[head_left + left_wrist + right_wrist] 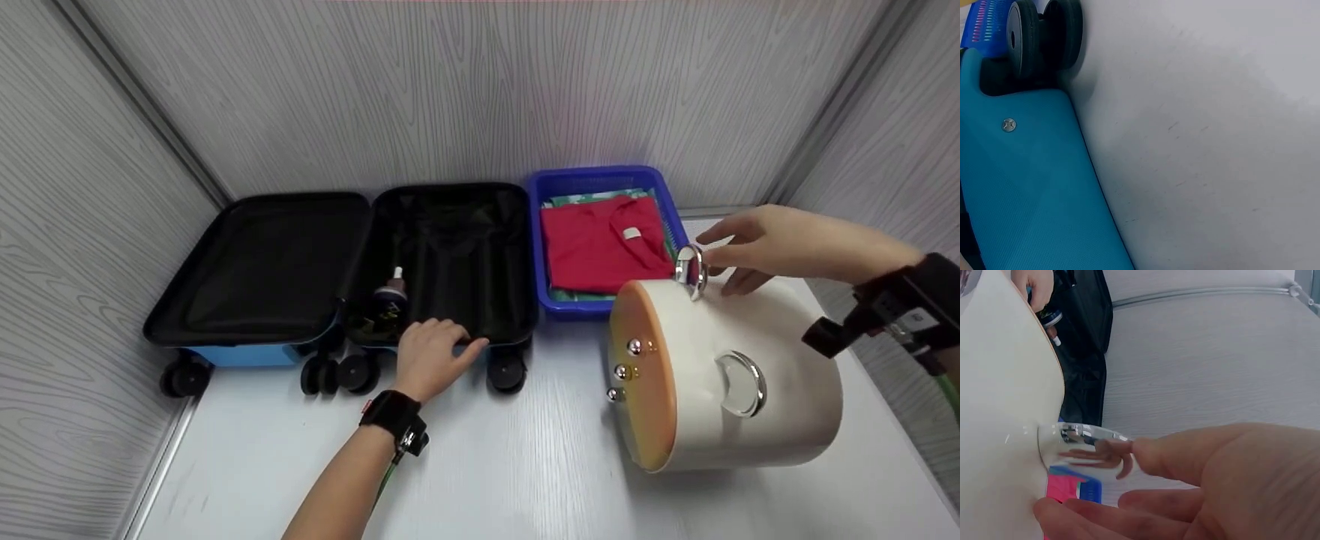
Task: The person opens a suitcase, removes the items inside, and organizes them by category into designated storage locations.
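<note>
My left hand [433, 364] rests on the front rim of an open suitcase [517, 330], its thumb spread to the right; its fingertips cannot be made out clearly. A small dark bottle with a white tip [391, 300] is inside the suitcase, just beyond that hand. On the right, a cream rounded case [780, 352] shows an orange-yellow end with silver ball knobs. My right hand [742, 244] is at the case's upper silver ring handle [701, 281]. In the right wrist view, the thumb touches that ring, while the other fingers extend below it, loosely bent.
The suitcase's other black-lined half [255, 274] lies at the left, blue outside, with black wheels [507, 373]. A blue basket [577, 309] behind the cream case holds a folded red garment [585, 247] over green cloth. Pale wood-grain panels [480, 90] stand behind.
</note>
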The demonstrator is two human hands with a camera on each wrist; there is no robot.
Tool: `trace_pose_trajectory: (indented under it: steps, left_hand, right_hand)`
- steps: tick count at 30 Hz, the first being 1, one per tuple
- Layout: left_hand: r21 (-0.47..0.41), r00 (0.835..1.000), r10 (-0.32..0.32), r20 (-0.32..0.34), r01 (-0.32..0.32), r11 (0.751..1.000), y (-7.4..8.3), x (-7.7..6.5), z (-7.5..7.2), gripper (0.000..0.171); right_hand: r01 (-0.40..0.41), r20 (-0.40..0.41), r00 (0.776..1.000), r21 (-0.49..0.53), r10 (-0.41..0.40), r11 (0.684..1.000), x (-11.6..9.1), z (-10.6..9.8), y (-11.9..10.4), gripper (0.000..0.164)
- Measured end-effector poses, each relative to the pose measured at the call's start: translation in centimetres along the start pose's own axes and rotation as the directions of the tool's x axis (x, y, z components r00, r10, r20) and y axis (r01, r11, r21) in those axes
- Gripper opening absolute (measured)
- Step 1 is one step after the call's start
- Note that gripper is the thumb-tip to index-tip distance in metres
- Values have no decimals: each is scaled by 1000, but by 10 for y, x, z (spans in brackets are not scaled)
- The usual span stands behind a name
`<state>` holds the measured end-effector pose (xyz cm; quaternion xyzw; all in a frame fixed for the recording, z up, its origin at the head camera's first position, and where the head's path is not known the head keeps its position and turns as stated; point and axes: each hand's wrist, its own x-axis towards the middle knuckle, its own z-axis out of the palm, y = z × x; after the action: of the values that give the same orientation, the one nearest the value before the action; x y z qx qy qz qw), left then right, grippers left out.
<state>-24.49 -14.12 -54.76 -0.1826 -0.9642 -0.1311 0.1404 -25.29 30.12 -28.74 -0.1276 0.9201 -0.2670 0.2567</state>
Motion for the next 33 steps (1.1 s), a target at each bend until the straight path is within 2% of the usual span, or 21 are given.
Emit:
trace_pose_trajectory:
  steps: [2,4,8,10,14,20,23,28,33]
  left_hand:
    - [-1,1000,-2,4,2,1000,0,-1,0,64]
    - [2,1000,-4,6,4,1000,-1,-1,-1,64]
    - [6,1000,-6,4,6,1000,-2,-1,-2,64]
    - [5,1000,-7,2,7,1000,-3,-1,-2,63]
    - [-21,1000,-11,8,12,1000,-2,-1,-4,61]
    - [-47,999,-25,46,27,999,1,0,-11,57]
    - [-49,999,-17,39,19,999,5,2,-14,55]
    - [-97,999,35,-33,-38,995,27,11,-20,49]
    - [-233,988,123,-92,-141,962,73,18,-31,38]
  right_hand:
    - [48,25,999,-93,-46,994,-8,-2,6,59]
    - [80,41,996,-205,-73,975,-16,-1,11,62]
    - [107,68,994,-334,-90,936,-27,9,18,85]
    - [132,89,990,-359,-107,924,-29,15,19,95]
    - [168,121,984,-387,-131,906,-32,24,17,100]
    - [161,113,985,-377,-127,912,-33,30,17,96]
    - [154,99,987,-383,-125,911,-32,30,17,93]
    - [140,91,989,-394,-113,908,-34,28,16,91]
    - [135,89,990,-391,-108,910,-36,27,14,94]
